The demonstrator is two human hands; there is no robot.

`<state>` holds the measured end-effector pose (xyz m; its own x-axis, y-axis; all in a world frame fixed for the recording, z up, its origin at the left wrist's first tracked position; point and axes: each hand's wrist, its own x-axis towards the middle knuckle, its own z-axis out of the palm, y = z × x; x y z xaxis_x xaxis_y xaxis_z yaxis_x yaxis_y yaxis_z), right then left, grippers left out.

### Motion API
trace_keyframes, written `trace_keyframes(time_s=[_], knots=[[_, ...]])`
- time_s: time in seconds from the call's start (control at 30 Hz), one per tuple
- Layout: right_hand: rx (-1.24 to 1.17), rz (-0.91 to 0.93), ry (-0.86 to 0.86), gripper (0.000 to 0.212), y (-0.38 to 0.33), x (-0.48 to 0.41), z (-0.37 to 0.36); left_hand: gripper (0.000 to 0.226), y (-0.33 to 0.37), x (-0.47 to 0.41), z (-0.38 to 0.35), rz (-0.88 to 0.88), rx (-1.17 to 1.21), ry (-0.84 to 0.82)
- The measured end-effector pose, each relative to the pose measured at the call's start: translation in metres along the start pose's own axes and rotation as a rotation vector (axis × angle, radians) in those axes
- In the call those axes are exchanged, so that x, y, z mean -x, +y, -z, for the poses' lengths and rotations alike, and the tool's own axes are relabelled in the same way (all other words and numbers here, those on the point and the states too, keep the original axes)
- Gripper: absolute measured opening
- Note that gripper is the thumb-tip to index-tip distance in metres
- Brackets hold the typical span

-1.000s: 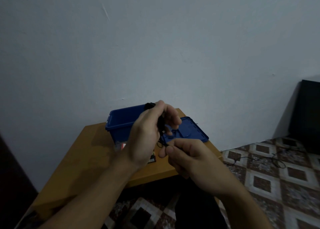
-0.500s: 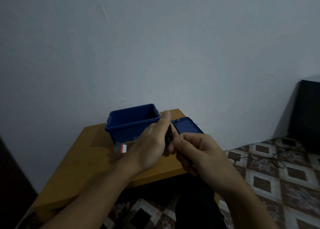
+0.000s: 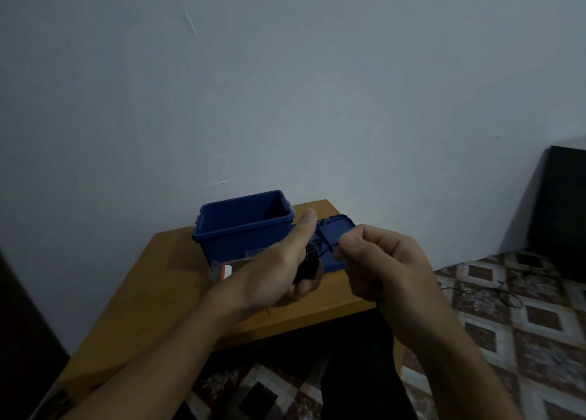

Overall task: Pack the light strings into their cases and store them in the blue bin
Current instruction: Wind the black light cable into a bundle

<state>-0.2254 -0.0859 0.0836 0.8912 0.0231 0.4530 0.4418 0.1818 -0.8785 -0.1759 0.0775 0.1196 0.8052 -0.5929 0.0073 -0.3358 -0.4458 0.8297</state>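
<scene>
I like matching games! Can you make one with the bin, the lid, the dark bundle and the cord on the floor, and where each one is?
Things:
1. bin
2. lid
3. bundle
4. cord

Places:
A. lying on the tiled floor at the right
B. in the left hand, its thin strand pinched by the right hand
C. standing open on the table, near the wall
D. flat on the table, right of the bin

Pairs: 1-C, 2-D, 3-B, 4-A
</scene>
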Motion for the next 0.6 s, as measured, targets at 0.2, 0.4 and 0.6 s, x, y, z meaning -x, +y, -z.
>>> trace_keyframes(time_s=[0.2,0.4,0.6], knots=[[0.030,0.054,0.062,0.028,0.003,-0.001,0.000,0.084,-0.001,-0.002,0.005,0.048,0.162,-0.289],[0.151,0.011,0.069,0.028,0.015,-0.005,-0.001,0.080,0.000,-0.002,0.012,0.026,0.564,-0.607],[0.222,-0.034,0.011,0.024,0.019,-0.005,-0.001,0.078,-0.001,-0.003,0.014,-0.113,0.886,-0.621]])
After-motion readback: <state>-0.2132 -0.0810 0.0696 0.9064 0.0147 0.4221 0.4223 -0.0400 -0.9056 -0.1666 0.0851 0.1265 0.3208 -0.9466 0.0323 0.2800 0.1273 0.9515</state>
